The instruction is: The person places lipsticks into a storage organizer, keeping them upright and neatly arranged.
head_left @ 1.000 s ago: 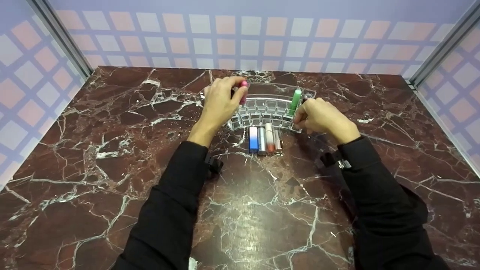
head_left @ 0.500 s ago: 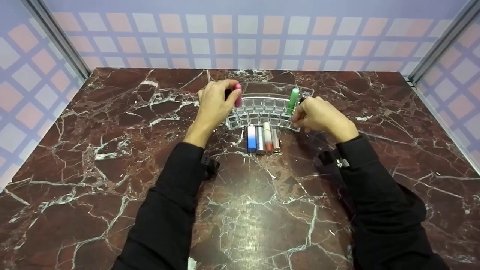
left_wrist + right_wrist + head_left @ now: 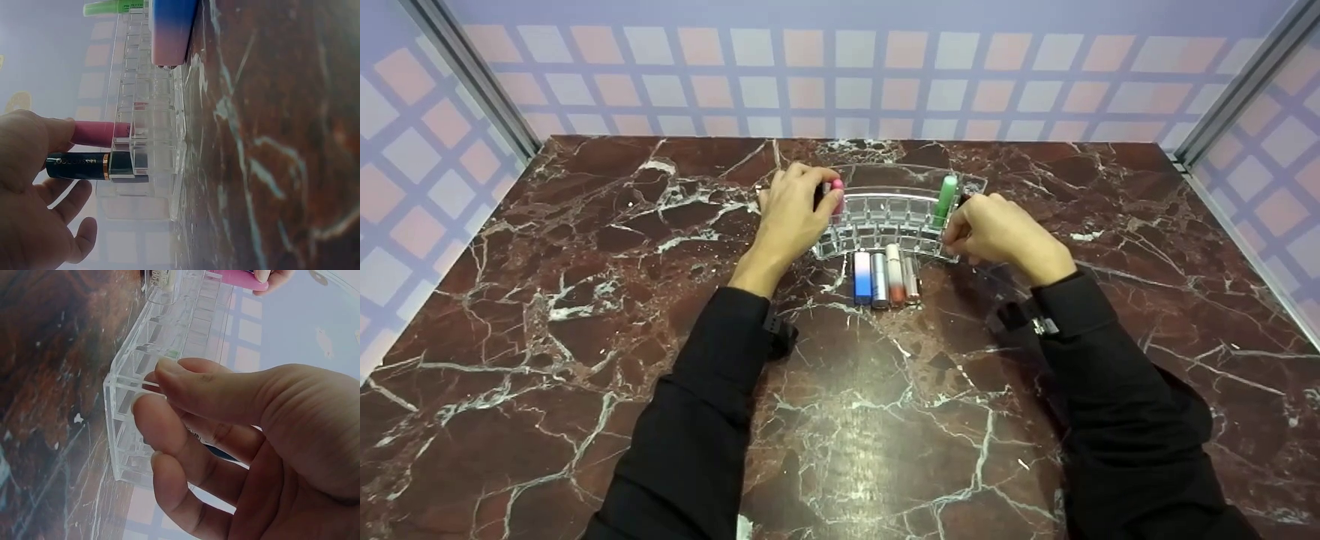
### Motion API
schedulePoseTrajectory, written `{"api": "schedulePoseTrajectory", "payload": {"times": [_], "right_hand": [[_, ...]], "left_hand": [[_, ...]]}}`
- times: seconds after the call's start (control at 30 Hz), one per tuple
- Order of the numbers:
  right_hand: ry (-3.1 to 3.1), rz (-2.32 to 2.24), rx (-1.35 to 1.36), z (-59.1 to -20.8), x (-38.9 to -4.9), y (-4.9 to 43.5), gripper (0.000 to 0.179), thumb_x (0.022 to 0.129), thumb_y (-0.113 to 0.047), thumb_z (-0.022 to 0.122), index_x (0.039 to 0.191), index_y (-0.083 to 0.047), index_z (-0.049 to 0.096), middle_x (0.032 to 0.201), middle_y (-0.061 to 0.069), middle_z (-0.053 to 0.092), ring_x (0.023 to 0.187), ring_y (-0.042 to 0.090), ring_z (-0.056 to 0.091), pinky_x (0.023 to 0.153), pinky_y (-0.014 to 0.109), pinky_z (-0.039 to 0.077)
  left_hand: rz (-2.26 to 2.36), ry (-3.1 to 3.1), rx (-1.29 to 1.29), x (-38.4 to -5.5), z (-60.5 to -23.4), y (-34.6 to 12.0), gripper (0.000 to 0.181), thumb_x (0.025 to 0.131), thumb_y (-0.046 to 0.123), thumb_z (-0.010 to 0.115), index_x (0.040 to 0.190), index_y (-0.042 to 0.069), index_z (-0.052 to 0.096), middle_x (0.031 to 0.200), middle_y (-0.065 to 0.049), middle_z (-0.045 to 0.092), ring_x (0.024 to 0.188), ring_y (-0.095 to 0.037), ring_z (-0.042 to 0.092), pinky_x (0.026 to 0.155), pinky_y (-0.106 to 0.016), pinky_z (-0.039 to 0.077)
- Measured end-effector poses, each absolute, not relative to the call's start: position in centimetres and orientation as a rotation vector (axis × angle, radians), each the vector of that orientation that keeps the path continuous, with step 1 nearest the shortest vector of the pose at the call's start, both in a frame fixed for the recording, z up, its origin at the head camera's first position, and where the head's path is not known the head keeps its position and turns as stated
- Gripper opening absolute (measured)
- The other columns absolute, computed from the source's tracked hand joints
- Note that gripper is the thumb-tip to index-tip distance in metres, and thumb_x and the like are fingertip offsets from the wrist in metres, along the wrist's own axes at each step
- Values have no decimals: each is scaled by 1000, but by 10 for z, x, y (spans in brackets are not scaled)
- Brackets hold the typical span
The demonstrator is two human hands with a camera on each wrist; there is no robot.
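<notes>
My left hand [image 3: 791, 206] pinches a pink lipstick tube [image 3: 95, 133] between thumb and fingers, its lower end inside a slot at the left end of a clear, curved lipstick organizer [image 3: 889, 204]. Beside it, a black lipstick [image 3: 79, 166] with a gold band stands in the neighbouring slot. At the organizer's right end, my right hand [image 3: 1005, 232] holds the clear side wall, thumb and fingertips bent around its edge. A green tube [image 3: 946, 196] stands in the back row near that hand. Something dark [image 3: 219, 453] is mostly hidden behind the right fingers.
In front of the organizer, several tubes lie side by side: a blue-and-white one [image 3: 862, 279], a silver one [image 3: 880, 281], a white-and-red one [image 3: 895, 274] and a slim clear one [image 3: 911, 277]. Tiled panels [image 3: 855, 82] border the brown marbled table [image 3: 585, 360].
My left hand has moved slightly left, then lowered the pink tube into the organizer. The right hand stays at the organizer's right end.
</notes>
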State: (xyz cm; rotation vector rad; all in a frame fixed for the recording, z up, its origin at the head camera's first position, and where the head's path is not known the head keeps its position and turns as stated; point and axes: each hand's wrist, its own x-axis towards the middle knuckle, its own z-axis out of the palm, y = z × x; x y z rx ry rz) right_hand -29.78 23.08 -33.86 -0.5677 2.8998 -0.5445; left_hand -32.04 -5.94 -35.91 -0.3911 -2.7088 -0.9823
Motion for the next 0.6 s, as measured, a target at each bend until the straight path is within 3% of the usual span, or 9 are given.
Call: {"api": "schedulePoseTrajectory", "payload": {"times": [0.6], "right_hand": [[2895, -559, -553, -339, -298, 231, 8, 91, -5, 77, 98, -7, 80, 92, 11, 77, 65, 22, 71, 62, 34, 58]], "left_hand": [[-1007, -2695, -346, -319, -360, -59, 35, 104, 34, 63, 135, 18, 67, 132, -5, 58, 121, -24, 47, 103, -43, 33]]}}
